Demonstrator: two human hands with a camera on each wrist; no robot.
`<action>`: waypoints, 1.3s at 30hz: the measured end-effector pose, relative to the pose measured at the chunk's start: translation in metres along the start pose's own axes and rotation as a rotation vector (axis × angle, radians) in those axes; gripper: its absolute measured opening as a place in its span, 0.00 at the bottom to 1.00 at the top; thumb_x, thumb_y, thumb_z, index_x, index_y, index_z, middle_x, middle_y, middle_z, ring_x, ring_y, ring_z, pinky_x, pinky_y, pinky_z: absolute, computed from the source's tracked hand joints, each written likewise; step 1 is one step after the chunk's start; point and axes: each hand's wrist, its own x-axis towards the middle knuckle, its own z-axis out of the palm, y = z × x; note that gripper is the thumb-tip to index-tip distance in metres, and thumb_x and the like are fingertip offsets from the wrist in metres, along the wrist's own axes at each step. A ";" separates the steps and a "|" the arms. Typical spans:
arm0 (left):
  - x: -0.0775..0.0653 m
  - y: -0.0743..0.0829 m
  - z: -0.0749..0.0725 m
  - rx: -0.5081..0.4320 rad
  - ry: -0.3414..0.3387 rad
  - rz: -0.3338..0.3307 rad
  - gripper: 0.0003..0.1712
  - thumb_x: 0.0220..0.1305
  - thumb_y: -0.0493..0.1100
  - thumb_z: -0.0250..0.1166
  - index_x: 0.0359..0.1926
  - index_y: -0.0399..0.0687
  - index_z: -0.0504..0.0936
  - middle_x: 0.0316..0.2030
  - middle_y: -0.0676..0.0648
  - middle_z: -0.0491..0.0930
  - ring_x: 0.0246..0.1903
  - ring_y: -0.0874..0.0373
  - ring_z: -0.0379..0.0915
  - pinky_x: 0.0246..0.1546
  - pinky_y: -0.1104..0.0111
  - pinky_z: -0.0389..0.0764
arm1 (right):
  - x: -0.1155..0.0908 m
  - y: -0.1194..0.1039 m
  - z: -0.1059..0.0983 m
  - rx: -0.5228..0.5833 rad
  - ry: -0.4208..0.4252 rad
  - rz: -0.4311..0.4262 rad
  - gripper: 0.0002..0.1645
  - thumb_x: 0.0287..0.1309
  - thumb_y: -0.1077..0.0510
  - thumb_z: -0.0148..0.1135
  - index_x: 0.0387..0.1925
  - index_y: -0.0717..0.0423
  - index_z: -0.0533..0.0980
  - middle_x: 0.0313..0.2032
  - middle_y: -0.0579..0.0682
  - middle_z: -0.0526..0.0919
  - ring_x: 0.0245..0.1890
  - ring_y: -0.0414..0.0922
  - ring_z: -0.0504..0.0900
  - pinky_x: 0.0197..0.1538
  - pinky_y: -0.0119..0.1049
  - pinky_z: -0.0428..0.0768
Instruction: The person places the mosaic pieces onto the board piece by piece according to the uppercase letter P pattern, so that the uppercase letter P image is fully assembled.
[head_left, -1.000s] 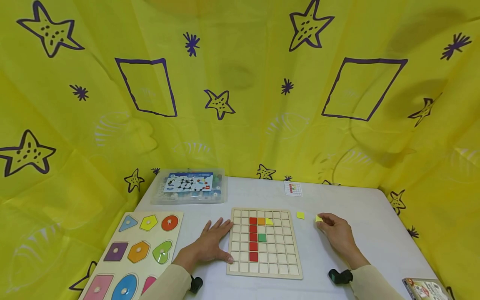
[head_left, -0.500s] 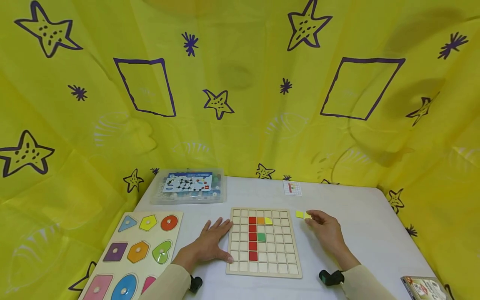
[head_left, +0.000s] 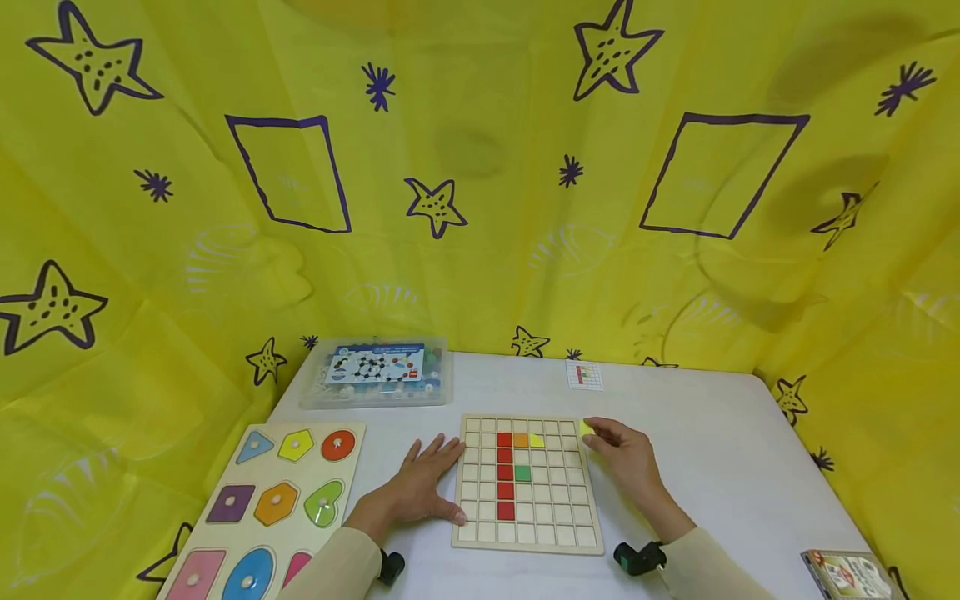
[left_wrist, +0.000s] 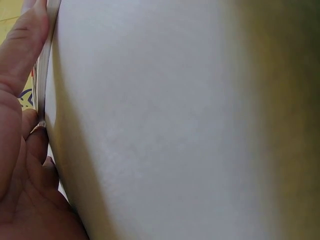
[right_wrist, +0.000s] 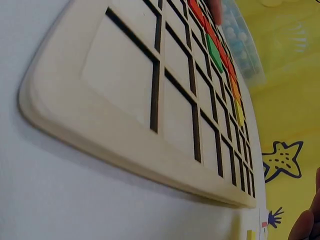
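A wooden grid board (head_left: 482, 540) lies on the table. Several red tiles (head_left: 506, 472) fill one column; beside them sit an orange tile (head_left: 521, 441), a yellow tile with a slanted corner (head_left: 537, 441) and a green tile (head_left: 522, 473). My left hand (head_left: 420, 487) rests with spread fingers against the board's left edge. With thumb and fingertips, my right hand (head_left: 626, 454) holds a loose yellow tile (head_left: 587, 427) by the board's upper right edge; the fingers partly cover it. A second loose yellow tile cannot be told apart now. In the right wrist view, a yellow edge (right_wrist: 251, 235) shows near the fingertips.
A pattern card (head_left: 584, 375) lies behind the board. At the back left stands a clear plastic case (head_left: 375, 396). A shape puzzle board (head_left: 247, 450) lies at the left, and a box (head_left: 851, 575) sits at the front right. A yellow curtain (head_left: 480, 275) surrounds the table.
My right hand has moved left with its yellow tile, reaching the second loose yellow tile and then the board's upper right edge. The left hand stays in place.
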 end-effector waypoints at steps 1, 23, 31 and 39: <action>0.000 0.000 0.000 -0.001 -0.001 0.000 0.69 0.46 0.64 0.83 0.83 0.47 0.59 0.83 0.46 0.56 0.85 0.44 0.39 0.84 0.43 0.32 | -0.001 -0.002 0.002 0.006 -0.005 -0.001 0.17 0.67 0.63 0.70 0.56 0.60 0.86 0.52 0.58 0.89 0.45 0.42 0.81 0.43 0.22 0.80; 0.000 0.000 0.000 0.015 -0.002 0.000 0.68 0.47 0.64 0.83 0.83 0.47 0.59 0.83 0.46 0.56 0.85 0.43 0.39 0.84 0.42 0.33 | -0.017 -0.008 0.039 -0.050 -0.194 -0.012 0.13 0.63 0.65 0.72 0.49 0.54 0.89 0.38 0.45 0.87 0.39 0.42 0.77 0.40 0.28 0.78; -0.001 0.002 -0.001 0.006 0.002 0.004 0.68 0.47 0.63 0.83 0.83 0.46 0.59 0.83 0.45 0.57 0.85 0.42 0.39 0.83 0.42 0.34 | -0.026 -0.008 0.049 -0.195 -0.247 -0.086 0.11 0.60 0.63 0.74 0.45 0.52 0.88 0.34 0.42 0.83 0.36 0.41 0.74 0.41 0.32 0.77; -0.002 0.003 -0.001 0.007 0.004 0.013 0.68 0.46 0.62 0.84 0.82 0.45 0.59 0.83 0.43 0.57 0.84 0.42 0.40 0.83 0.41 0.34 | -0.029 -0.011 0.051 -0.276 -0.254 -0.139 0.09 0.59 0.63 0.76 0.42 0.52 0.89 0.35 0.42 0.84 0.37 0.41 0.73 0.44 0.37 0.77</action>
